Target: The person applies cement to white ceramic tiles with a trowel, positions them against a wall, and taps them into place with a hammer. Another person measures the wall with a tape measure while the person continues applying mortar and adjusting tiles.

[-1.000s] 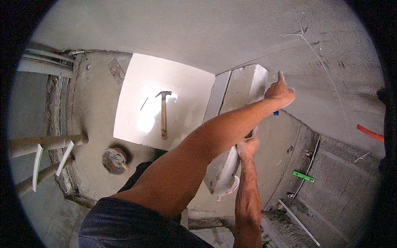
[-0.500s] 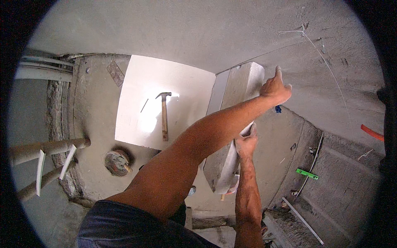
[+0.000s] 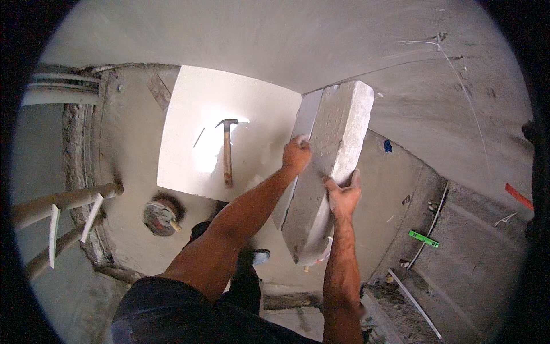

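Observation:
A long, pale grey masonry block [image 3: 332, 135] stands slanted in front of me, by the corner of the walls. My left hand [image 3: 297, 155] is closed at its left edge, fingers curled against it. On the block's right side, my right hand [image 3: 344, 198] grips the edge, with thumb and fingers on opposite faces. A thin light panel [image 3: 307, 110] shows along the block's left side. Left of it lies a large glossy white tile [image 3: 183, 137], bearing a claw hammer [image 3: 227, 153] with a wooden handle and a thin dark stick [image 3: 199, 137].
A round bucket [image 3: 153, 219] with a wooden-handled tool in it sits at left, near pipes [image 3: 69, 206]. To the right are a green spirit level [image 3: 424, 238], a white strip [image 3: 415, 304] and a blue scrap [image 3: 388, 145]. Rough walls enclose the floor.
My left hand has come down and left from the wall beyond the block's right side to its left edge. The right hand keeps its hold; the block's top has shifted slightly right.

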Demonstrator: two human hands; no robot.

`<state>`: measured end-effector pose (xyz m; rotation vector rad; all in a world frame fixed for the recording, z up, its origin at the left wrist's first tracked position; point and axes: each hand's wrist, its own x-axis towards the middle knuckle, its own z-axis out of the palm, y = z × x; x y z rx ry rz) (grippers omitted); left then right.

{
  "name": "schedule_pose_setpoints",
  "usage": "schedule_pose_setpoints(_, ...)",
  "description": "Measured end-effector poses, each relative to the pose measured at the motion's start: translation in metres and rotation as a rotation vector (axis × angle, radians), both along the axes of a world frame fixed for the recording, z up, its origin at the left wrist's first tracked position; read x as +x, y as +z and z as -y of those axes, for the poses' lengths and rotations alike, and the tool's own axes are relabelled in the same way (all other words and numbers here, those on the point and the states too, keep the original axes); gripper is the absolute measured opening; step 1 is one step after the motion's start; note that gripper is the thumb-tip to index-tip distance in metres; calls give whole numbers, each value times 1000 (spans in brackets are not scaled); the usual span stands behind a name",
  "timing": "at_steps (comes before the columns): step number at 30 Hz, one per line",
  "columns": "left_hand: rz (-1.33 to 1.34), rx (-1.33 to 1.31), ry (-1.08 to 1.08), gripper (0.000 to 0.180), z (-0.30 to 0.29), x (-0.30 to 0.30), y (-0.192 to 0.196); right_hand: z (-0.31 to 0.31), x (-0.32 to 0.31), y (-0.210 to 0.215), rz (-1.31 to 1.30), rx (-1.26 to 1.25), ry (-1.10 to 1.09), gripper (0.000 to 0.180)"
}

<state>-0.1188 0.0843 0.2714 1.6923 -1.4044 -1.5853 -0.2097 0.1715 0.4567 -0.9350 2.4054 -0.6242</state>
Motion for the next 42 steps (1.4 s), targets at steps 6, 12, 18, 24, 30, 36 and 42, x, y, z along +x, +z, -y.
schedule_pose_setpoints(6, -140, 150, -69, 73, 53, -51, -62, -1, -2, -6, -30, -18, 16, 102)
schedule_pose_setpoints(12, -231, 214, -24, 81, 84, -67, -41, -2, -6, -10, 10, 76, -38, 103)
schedule_pose_setpoints(18, -273, 214, -47, 77, 88, -67, -47, 1, -3, -2, 63, 18, -5, 109)
schedule_pose_setpoints(24, -242, 203, -69, 74, 92, -65, -44, 3, -3, -5, 31, 35, 0, 109)
schedule_pose_setpoints(30, -193, 241, -89, 76, 95, -62, -31, 3, -4, -4, 40, 86, 7, 108)
schedule_pose_setpoints(36, -200, 271, -191, 80, 100, -49, -22, 4, -2, 4, 7, 88, 72, 109)
schedule_pose_setpoints(42, -81, 87, -242, 72, 30, -19, -50, 1, -4, 2, -97, 68, 161, 107)
